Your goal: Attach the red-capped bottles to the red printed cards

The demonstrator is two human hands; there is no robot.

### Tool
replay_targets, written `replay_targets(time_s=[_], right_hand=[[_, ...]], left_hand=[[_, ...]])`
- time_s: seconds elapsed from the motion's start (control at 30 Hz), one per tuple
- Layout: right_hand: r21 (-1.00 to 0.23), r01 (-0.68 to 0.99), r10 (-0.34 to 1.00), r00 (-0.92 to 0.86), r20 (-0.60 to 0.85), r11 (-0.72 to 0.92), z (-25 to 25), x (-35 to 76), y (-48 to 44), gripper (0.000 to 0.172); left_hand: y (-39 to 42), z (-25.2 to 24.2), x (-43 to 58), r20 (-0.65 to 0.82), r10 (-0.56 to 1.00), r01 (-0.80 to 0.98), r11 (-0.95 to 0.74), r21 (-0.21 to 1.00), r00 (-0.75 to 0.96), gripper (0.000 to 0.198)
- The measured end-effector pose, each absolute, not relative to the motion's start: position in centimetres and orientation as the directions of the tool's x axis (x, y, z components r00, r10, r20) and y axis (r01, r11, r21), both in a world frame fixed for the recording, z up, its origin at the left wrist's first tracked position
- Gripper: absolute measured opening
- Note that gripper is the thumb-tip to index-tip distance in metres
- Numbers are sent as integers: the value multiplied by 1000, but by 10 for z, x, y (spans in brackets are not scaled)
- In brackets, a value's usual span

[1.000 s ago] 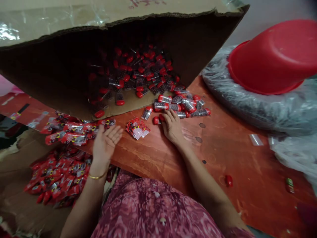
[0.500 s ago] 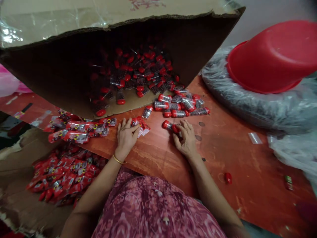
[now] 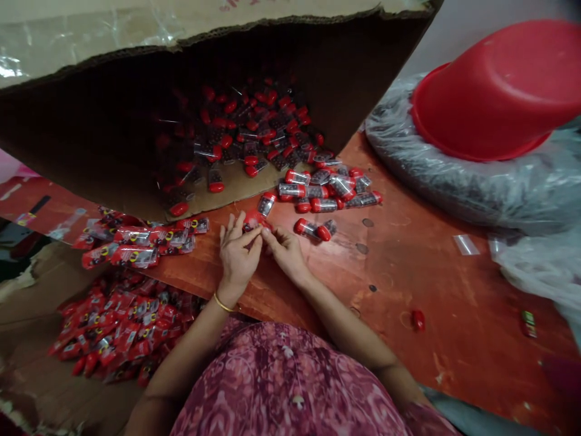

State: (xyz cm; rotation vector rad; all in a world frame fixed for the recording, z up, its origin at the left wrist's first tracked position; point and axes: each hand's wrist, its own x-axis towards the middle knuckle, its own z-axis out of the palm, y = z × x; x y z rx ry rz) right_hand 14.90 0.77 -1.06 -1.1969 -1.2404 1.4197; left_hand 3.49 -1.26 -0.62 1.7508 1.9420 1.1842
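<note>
- Left hand [image 3: 236, 257]: thumb and fingers closed on the red packet [image 3: 252, 219], gripping it from the left. A gold bangle [image 3: 223, 303] sits on the wrist.
- Right hand [image 3: 285, 251]: fingertips pinched on the same red packet from the right; the two hands touch at the fingertips.
- Red packet: held just above the worktop [image 3: 408, 266], in front of the open mouth of the box.
- Two red-capped vials [image 3: 313, 229]: lying on the worktop just beside the right hand.
- Loose vial heap [image 3: 327, 188]: behind them, spilling from the cardboard box [image 3: 91, 139], which lies tipped on its side.
- Row of filled packets [image 3: 136, 242]: along the worktop edge, left of the left hand.
- Packet pile [image 3: 122, 327]: below that edge.
- Red basin [image 3: 494, 91]: upturned on a plastic-wrapped bundle [image 3: 454, 181], well apart on the right.
</note>
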Motion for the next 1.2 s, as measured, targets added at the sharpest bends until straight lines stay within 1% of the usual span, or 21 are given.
replay_targets(time_s=[0.07, 0.1, 0.17, 0.2, 0.23, 0.3, 0.37, 0.43, 0.53, 0.6, 0.7, 0.8, 0.87, 0.93, 0.97, 1.0, 1.03, 1.07, 1.1, 1.13, 1.2], right_hand=[[-991, -61, 987, -120, -108, -116, -11, 152, 11, 42], [-993, -61, 990, -101, -99, -105, -12, 154, 12, 42], [-996, -44, 996, -60, -70, -73, -11, 160, 11, 42], [-998, -30, 998, -41, -58, -59, -11, 162, 9, 43], [-999, -17, 999, -20, -45, -45, -11, 164, 8, 43], [-1000, 11, 1000, 28, -12, -12, -10, 166, 4, 41], [-998, 53, 997, 65, 41, 37, -10, 168, 0, 38], [-989, 103, 990, 86, 112, 103, -10, 169, -3, 36], [-976, 143, 980, 90, 177, 163, -9, 171, -7, 34], [-985, 105, 987, 78, 142, 134, -9, 173, -10, 35], [-999, -19, 998, 49, 32, 33, -8, 175, -13, 33], [-999, -46, 999, 22, -27, -26, -7, 184, -15, 32], [-999, 45, 999, 32, 6, 5, -5, 197, -13, 29], [-967, 229, 991, 57, 124, 108, -2, 219, -8, 24], [-920, 350, 977, 55, 205, 173, -1, 233, -3, 22], [-845, 481, 963, 6, 271, 235, -1, 248, 3, 20], [-737, 607, 944, -72, 321, 297, -2, 263, 10, 21], [-633, 695, 932, -160, 324, 339, -4, 278, 17, 28], [-553, 742, 921, -241, 306, 378, -7, 290, 23, 35], [-502, 761, 909, -304, 284, 412, -11, 301, 29, 41], [-461, 759, 888, -393, 239, 460, -20, 315, 37, 44]], left_hand=[[-14, -5, 37, 262, 915, 600, -28, 799, -306, 33], [-15, -4, 38, 199, 916, 518, 11, 855, -348, 40], [-15, -2, 39, -5, 932, 295, 119, 948, -362, 47], [-14, 1, 40, -122, 941, 172, 183, 968, -316, 47], [-13, 3, 40, -231, 941, 51, 250, 967, -247, 47], [-12, 9, 43, -401, 910, -154, 383, 911, -108, 49], [-11, 14, 47, -493, 869, -282, 465, 839, -33, 50], [-11, 17, 52, -499, 866, -324, 461, 826, -39, 49], [-12, 14, 61, -403, 902, -282, 351, 893, -153, 41], [-12, 8, 65, -324, 922, -219, 278, 935, -211, 36], [-11, 2, 68, -226, 946, -72, 215, 974, -230, 32], [-11, 0, 70, -198, 954, 38, 211, 977, -224, 30], [-13, 0, 71, -207, 955, 37, 219, 975, -211, 29], [-14, -1, 72, -212, 954, 3, 217, 976, -212, 29], [-14, -1, 72, -215, 953, -21, 216, 976, -215, 29], [-14, -1, 72, -221, 951, -51, 215, 975, -217, 29], [-13, -1, 72, -235, 948, -89, 220, 971, -215, 29], [-12, 1, 72, -262, 943, -139, 237, 962, -206, 29], [-11, 3, 73, -305, 934, -194, 269, 943, -187, 30], [-10, 6, 73, -357, 919, -252, 311, 916, -164, 31], [-8, 14, 74, -464, 880, -352, 404, 844, -104, 34]])
